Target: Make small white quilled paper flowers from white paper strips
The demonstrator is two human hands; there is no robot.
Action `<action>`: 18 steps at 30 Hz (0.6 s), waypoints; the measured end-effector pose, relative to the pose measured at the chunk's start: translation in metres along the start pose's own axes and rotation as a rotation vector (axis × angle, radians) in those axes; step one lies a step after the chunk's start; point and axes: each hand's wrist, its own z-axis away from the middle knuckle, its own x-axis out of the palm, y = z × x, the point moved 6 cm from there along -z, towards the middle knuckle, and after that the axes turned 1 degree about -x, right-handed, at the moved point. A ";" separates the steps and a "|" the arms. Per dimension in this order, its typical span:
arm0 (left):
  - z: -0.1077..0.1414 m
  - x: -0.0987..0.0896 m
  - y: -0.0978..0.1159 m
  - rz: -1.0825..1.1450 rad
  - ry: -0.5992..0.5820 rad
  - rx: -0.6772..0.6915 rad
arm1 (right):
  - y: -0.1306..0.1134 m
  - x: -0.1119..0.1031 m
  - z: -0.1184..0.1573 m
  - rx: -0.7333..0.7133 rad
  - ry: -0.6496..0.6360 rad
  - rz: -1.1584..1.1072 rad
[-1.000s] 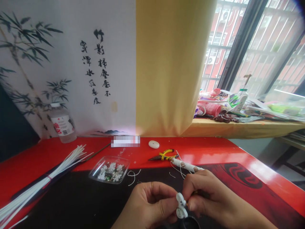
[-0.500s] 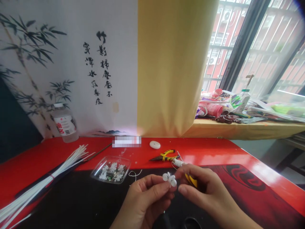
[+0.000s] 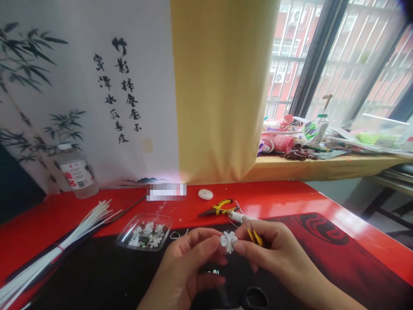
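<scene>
We pinch the white flower (image 3: 229,241) between left hand (image 3: 190,258) and right hand (image 3: 271,252); squeezing too hard could crush its petals, we judge.

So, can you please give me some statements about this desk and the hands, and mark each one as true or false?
1. Both hands pinch a small white flower between them. True: the left hand and right hand meet at the white flower.
2. The pliers are in the left hand. False: the pliers lie on the red table, beyond the hands.
3. A clear tray of small white flowers sits left of the hands. True: the clear tray is there.
4. The bottle lies on its side at the window. False: the bottle stands at the wall, far left.
5. A bundle of white sticks lies at the left. True: the white sticks fan out there.
</scene>
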 end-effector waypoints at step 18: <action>0.001 -0.003 0.001 -0.054 0.138 0.031 | 0.013 0.006 -0.001 0.028 0.125 -0.082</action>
